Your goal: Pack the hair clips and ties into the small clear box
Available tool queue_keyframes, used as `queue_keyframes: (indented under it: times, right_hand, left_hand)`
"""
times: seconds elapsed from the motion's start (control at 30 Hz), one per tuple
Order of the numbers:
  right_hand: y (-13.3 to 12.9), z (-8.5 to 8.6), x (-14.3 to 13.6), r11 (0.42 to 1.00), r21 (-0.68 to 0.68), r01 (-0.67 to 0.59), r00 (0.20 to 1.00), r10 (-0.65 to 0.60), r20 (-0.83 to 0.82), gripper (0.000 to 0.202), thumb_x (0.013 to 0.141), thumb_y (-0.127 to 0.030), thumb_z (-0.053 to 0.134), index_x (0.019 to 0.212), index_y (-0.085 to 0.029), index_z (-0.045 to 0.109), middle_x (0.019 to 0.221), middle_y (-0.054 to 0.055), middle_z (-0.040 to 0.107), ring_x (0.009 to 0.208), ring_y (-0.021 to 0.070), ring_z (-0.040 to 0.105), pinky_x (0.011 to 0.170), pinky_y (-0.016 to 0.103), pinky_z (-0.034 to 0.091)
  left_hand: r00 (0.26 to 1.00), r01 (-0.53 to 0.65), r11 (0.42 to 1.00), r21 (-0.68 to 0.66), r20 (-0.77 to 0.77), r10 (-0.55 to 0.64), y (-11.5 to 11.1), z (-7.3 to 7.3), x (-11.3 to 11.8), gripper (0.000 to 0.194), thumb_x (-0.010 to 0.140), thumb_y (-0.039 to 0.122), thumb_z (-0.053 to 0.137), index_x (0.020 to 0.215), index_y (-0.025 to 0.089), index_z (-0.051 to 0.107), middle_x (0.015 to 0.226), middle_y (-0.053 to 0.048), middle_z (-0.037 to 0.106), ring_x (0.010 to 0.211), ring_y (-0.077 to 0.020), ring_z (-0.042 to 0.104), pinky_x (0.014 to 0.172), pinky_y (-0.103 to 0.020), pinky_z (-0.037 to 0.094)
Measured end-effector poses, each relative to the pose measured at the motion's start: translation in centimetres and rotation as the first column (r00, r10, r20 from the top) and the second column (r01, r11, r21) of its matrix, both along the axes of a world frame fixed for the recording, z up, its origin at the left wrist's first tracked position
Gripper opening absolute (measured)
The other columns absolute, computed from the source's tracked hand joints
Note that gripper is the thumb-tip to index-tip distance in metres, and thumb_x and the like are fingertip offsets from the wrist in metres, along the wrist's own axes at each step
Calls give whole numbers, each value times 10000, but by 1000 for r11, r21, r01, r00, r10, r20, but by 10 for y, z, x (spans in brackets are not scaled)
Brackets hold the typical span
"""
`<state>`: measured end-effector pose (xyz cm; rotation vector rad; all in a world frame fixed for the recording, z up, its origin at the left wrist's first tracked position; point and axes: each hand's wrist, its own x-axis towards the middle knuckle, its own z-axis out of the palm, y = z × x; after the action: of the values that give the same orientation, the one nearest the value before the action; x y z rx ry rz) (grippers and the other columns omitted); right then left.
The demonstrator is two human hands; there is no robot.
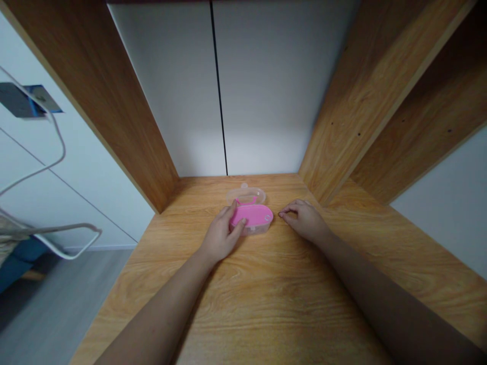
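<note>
An oval plastic box [258,229] with clear sides and a pink tray [253,215] on top rests on the wooden desk. Its clear lid [233,195], with a pink handle, lies folded back behind it. My left hand [224,232] grips the box's left end, fingers behind and thumb on the front edge of the pink tray. A small pale ring-like mark or item shows at the tray's right end. Just right of the box, my right hand [306,219] is closed in a pinch on a tiny dark item [280,215], too small to name.
The wooden desk [251,314] runs up to a white back panel [262,101]. Wooden uprights stand at the left [114,111] and right [350,116]. White cables [63,147] hang off the desk's left side, near an open wall box [32,101].
</note>
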<state>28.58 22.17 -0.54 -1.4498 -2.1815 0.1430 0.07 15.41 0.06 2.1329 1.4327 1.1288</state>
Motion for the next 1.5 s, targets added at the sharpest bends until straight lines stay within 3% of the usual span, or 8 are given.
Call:
queue_keyframes:
  times: [0.17, 0.5, 0.7, 0.87, 1.0, 1.2, 1.33, 1.5]
  right_hand:
    - [0, 2, -2, 999, -31, -40, 999, 39, -31, 188, 892, -287, 608, 877, -244, 790, 890, 39, 753, 899, 222, 659, 839, 346, 501]
    - [-4, 11, -7, 989, -115, 87, 981, -106, -164, 175, 892, -267, 593, 885, -207, 757, 904, 48, 792, 845, 214, 729, 760, 315, 540]
    - [0, 4, -5, 983, -155, 103, 970, -134, -202, 152, 856, -262, 663, 960, -196, 752, 914, 48, 795, 836, 206, 744, 792, 320, 567]
    - [3, -2, -4, 993, -104, 61, 987, -75, -143, 183, 877, -289, 655, 998, -214, 770, 947, 54, 796, 883, 228, 742, 852, 354, 565]
    - [2, 3, -1, 997, -49, 62, 996, -65, -68, 223, 917, -301, 589, 1004, -213, 774, 1020, 64, 783, 966, 239, 717, 900, 364, 540]
    - [-3, 8, 1, 998, 11, 58, 991, -58, 117, 135, 847, -332, 681, 878, -227, 759, 1021, 89, 718, 1037, 266, 628, 949, 404, 480]
    - [-4, 5, 1, 997, -6, 76, 988, -75, 132, 86, 838, -273, 681, 836, -225, 751, 1041, 100, 698, 1048, 271, 610, 944, 412, 474]
    - [-2, 11, 2, 993, -2, 117, 989, -117, 89, 127, 866, -328, 674, 840, -236, 758, 965, 70, 744, 981, 269, 654, 908, 414, 489]
  left_hand:
    - [1000, 2, 1000, 1, -2, -2, 0, 1, 0, 575, 997, 453, 487, 1486, 152, 447, 1208, -157, 649, 1085, -272, 632, 962, -423, 508]
    - [1000, 6, 1000, -13, -10, -6, 0, 2, 0, 583, 1001, 454, 479, 1489, 137, 444, 1222, -162, 639, 1105, -275, 620, 995, -433, 491]
    - [1000, -1, 1000, -13, -12, 1, 0, 1, 1, 597, 1000, 468, 478, 1489, 127, 441, 1244, -170, 638, 1118, -282, 618, 999, -438, 490]
    - [1000, -6, 1000, -22, -10, 6, 1, -1, 0, 601, 998, 469, 479, 1493, 130, 437, 1243, -166, 637, 1119, -281, 620, 997, -431, 489]
    - [1000, 2, 1000, -18, -5, -2, 1, 0, 0, 597, 998, 465, 483, 1493, 135, 437, 1242, -165, 636, 1117, -280, 619, 994, -434, 490]
    - [1000, 4, 1000, -17, -9, -4, 0, 0, 0, 596, 998, 469, 482, 1492, 138, 439, 1223, -162, 640, 1094, -277, 622, 981, -437, 496]
    - [1000, 5, 1000, -15, -12, -5, 1, 0, 0, 595, 1000, 466, 480, 1493, 137, 435, 1224, -164, 640, 1097, -276, 623, 982, -435, 498]
    - [1000, 3, 1000, -7, -16, -3, 1, 0, -1, 594, 998, 458, 489, 1493, 136, 435, 1237, -164, 636, 1117, -277, 618, 1001, -439, 489]
